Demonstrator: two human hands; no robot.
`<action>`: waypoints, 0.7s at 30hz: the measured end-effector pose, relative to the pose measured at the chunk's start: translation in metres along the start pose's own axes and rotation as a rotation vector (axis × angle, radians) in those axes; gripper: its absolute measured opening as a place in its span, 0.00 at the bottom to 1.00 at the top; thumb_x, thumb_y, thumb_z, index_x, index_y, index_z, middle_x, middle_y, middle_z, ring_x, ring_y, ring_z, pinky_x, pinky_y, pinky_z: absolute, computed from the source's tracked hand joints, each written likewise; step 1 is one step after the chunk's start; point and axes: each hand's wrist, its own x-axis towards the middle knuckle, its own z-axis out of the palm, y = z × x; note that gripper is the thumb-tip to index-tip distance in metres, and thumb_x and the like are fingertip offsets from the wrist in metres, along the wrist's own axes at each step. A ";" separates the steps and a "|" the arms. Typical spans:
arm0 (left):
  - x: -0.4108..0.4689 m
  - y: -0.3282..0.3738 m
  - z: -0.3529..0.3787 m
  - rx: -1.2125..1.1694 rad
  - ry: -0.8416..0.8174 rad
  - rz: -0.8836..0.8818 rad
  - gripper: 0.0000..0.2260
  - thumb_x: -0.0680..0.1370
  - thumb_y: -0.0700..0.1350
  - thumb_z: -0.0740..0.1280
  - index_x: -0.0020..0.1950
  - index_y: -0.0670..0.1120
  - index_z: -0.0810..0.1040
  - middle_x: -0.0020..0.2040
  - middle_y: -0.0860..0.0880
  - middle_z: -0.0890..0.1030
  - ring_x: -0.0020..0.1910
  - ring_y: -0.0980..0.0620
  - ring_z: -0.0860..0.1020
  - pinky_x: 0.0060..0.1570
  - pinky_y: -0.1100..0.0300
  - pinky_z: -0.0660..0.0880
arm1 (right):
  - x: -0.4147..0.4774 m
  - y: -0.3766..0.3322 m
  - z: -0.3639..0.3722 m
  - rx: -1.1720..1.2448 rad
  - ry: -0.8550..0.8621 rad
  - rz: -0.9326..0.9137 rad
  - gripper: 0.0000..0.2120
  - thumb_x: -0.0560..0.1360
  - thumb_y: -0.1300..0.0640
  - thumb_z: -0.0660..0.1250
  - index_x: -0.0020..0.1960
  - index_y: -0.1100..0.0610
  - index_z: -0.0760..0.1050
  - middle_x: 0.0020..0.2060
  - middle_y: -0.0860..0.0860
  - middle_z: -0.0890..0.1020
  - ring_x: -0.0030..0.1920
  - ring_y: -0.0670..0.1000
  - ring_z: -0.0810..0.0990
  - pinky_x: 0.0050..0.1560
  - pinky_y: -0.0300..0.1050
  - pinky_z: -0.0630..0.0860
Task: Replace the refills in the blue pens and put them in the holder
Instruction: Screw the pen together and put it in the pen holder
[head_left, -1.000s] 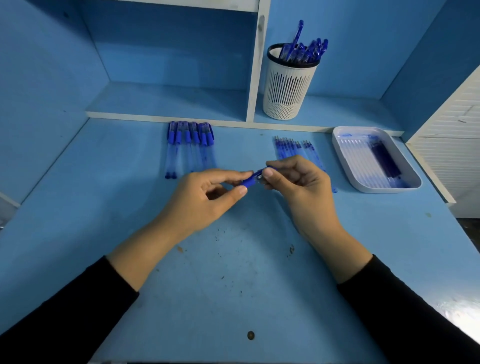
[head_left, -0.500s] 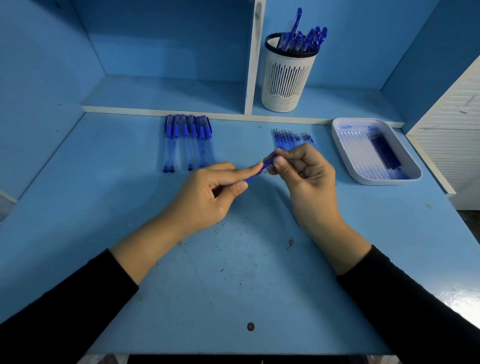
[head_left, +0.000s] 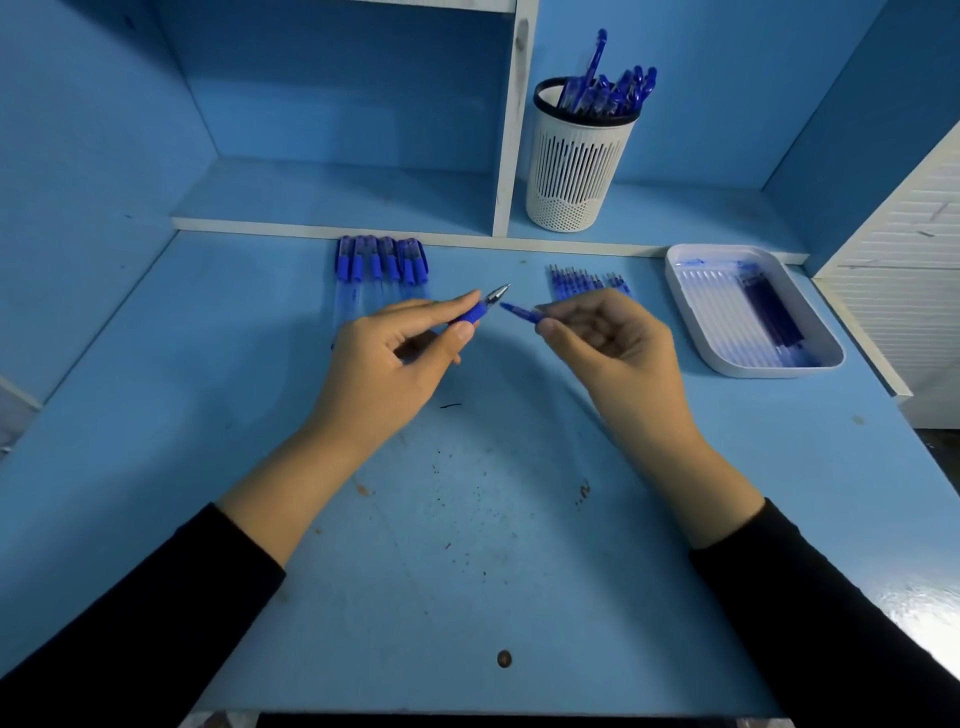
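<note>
Capped pens (head_left: 382, 265): clear barrels, side by side at the tabletop's (head_left: 156, 415) far edge.
Left hand (head_left: 395, 358): curled round a pen (head_left: 475, 312), on its rubbery blue grip; the metal tip is bare.
Right hand (head_left: 618, 353): pinches a thin blue piece (head_left: 522, 312), blurred, just off that tip.
Refills (head_left: 587, 278): slim sticks behind the right hand.
Holder (head_left: 579, 171): white slotted cup on the shelf (head_left: 337, 192), holding pens.
Tray (head_left: 691, 306): white, round-cornered, near the right edge.

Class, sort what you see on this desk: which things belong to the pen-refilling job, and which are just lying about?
Job: pen tip piece in left hand; blue piece in right hand; row of pens; loose refills; tray; holder.
Lying about: dark sliver; brown spot; slatted panel.
</note>
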 end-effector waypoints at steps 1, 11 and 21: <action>0.001 -0.001 -0.002 0.009 0.026 -0.001 0.12 0.78 0.40 0.70 0.60 0.51 0.81 0.49 0.52 0.85 0.39 0.58 0.82 0.43 0.67 0.76 | -0.001 0.001 0.002 -0.052 -0.015 -0.010 0.02 0.74 0.65 0.71 0.46 0.62 0.79 0.39 0.51 0.83 0.37 0.42 0.78 0.42 0.33 0.73; 0.003 0.000 -0.007 0.115 0.010 0.052 0.10 0.77 0.38 0.72 0.56 0.47 0.84 0.51 0.57 0.84 0.49 0.59 0.82 0.54 0.68 0.76 | -0.008 0.018 0.012 -0.684 -0.188 -0.277 0.04 0.72 0.65 0.71 0.46 0.60 0.80 0.38 0.53 0.82 0.42 0.54 0.79 0.44 0.40 0.72; -0.001 -0.003 0.001 0.165 -0.113 0.070 0.08 0.74 0.41 0.74 0.52 0.51 0.85 0.46 0.57 0.84 0.44 0.57 0.82 0.48 0.67 0.78 | -0.010 -0.002 0.009 -0.300 -0.093 -0.002 0.06 0.77 0.53 0.68 0.47 0.55 0.80 0.37 0.51 0.84 0.41 0.54 0.82 0.46 0.51 0.79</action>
